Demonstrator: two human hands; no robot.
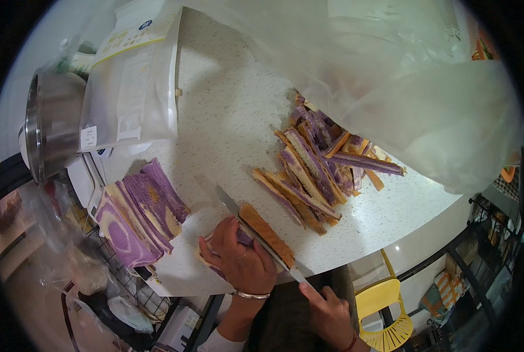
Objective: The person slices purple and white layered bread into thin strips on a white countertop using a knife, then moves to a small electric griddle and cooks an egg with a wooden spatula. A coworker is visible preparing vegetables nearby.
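My right hand (330, 314) grips the handle of a long knife (229, 200), its blade pointing away to the upper left. Under the spread fingers of my left hand (246, 259), a purple-and-cream marbled bread slice (243, 238) is held against the counter, mostly hidden by the hand. Along the blade's right side lies a brown crust strip (268, 235); whether it is fully separated I cannot tell. Crustless marbled bread slices (140, 215) lean together to the left. Farther right, many cut crust strips (306, 176) form a loose heap.
A white speckled counter (218, 110) carries everything. A large translucent plastic bag (402, 110) overhangs the crust heap. At upper left stand a printed clear bread bag (134, 88) and a steel bowl (59, 119). A yellow chair (380, 303) is beyond the counter's curved edge.
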